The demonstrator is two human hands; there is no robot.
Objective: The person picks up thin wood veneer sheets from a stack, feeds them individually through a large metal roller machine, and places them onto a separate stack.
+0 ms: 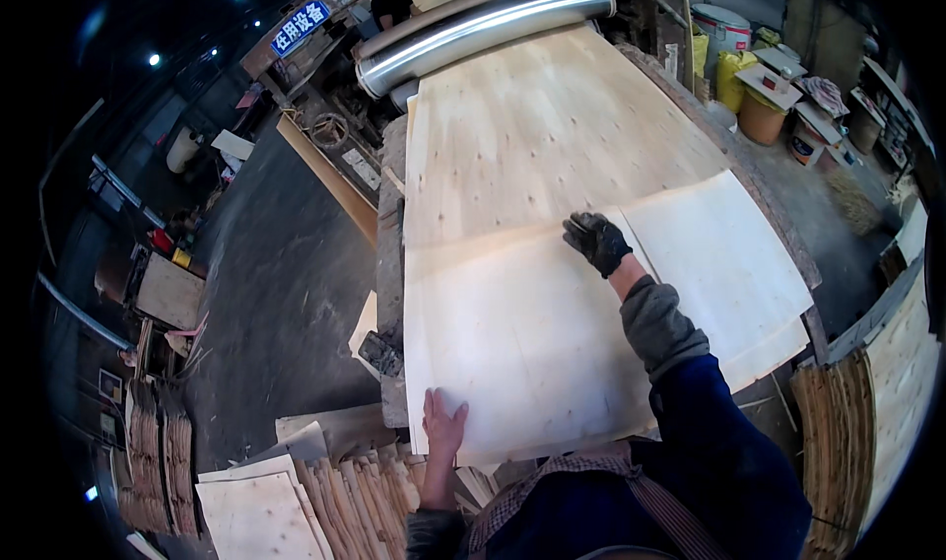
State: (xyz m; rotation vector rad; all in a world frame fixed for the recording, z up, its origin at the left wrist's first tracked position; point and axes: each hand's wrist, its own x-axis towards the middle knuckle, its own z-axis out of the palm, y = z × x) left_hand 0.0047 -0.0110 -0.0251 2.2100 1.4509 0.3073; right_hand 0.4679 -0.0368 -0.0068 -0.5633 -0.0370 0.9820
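Note:
A pale wood veneer sheet (512, 343) covers the near part of the work table. My right hand (596, 245), in a black glove, rests on the sheet's far edge with its fingers stretched out and close together. At the near left edge of that sheet lies my left hand (444, 424), bare, its fingers spread. Another pale piece (719, 264) lies to the right, with a narrow dark seam between the two. Beyond them a longer tan veneer sheet (552, 136), dotted with small knots, reaches back to a shiny metal roller (488, 30).
Stacked veneer pieces (261, 516) stand at the near left, and more upright stacks (833, 442) at the near right. A dark crumpled item (380, 353) sits by the table's left edge. Buckets (762, 116) and yellow bags (731, 79) stand at the far right. A blue sign (300, 28) hangs left of the roller.

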